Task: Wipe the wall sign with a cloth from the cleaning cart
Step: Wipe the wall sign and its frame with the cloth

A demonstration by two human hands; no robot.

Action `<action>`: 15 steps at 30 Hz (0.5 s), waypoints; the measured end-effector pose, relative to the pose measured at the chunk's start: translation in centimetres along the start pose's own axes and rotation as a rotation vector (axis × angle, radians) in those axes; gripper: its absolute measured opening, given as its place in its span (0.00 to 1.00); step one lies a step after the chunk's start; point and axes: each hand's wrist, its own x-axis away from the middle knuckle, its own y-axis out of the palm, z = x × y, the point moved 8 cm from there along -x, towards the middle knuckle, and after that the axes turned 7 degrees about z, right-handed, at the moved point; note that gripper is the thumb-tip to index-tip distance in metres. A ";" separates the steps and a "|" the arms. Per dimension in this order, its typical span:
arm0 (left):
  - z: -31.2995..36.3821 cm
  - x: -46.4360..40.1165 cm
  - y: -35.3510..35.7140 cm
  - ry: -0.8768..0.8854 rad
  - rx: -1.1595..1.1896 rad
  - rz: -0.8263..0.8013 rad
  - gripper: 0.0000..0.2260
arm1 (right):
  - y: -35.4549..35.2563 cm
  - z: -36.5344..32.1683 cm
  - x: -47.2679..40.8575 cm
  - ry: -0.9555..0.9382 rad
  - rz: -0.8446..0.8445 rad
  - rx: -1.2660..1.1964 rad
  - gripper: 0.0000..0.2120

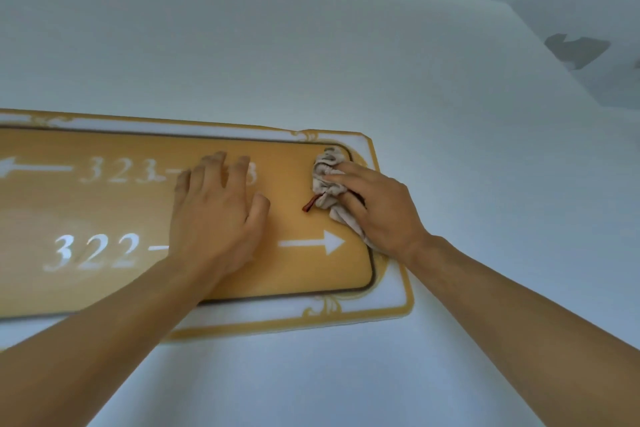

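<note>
A smooth, pale wall (346, 45) fills most of the view, matte and even, with a grey patch (576, 50) of irregular outline far off at the upper right. On it hangs the sign (104, 204), a long, flat rectangular plate with a glossy amber panel, rounded corners and a dark thin line around the panel, all set inside a white border with a gold edge and curled gold ornament. White numerals on the panel read "323-" on the upper row with an arrow pointing left, and "322-" on the lower row with a white arrow (313, 242) pointing right; the rest of each number is hidden behind an arm. Two bare forearms reach up from the lower corners. The left hand (216, 215) lies flat on the middle of the panel, palm down, fingers loosely spread and pressed against the surface. The right hand (375, 208) is at the panel's right end, fingers curled around the cloth (327, 180), pressing it onto the upper right corner of the panel. The cloth is soft, crumpled and off-white with greyish folds, bunched up under the fingers and sticking out above them, and a small red tag (310, 204) hangs from its lower left side.
</note>
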 end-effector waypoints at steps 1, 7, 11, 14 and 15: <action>0.2 0.8 0.1 0.008 0.003 -0.012 0.28 | -0.1 -0.4 0.9 0.000 0.002 -0.005 0.15; 0.4 5.0 -1.0 0.068 -0.055 -0.108 0.28 | -0.9 -3.4 6.6 0.020 0.023 -0.030 0.18; -0.4 8.4 -2.1 0.053 -0.074 -0.150 0.28 | -1.5 -5.6 9.6 0.017 0.000 -0.048 0.18; -1.1 12.0 -2.2 0.064 -0.100 -0.203 0.28 | -1.6 -6.6 11.7 0.035 -0.015 -0.066 0.19; -1.2 13.0 -2.4 0.076 -0.118 -0.216 0.27 | -1.6 -6.8 12.2 0.049 -0.022 -0.075 0.19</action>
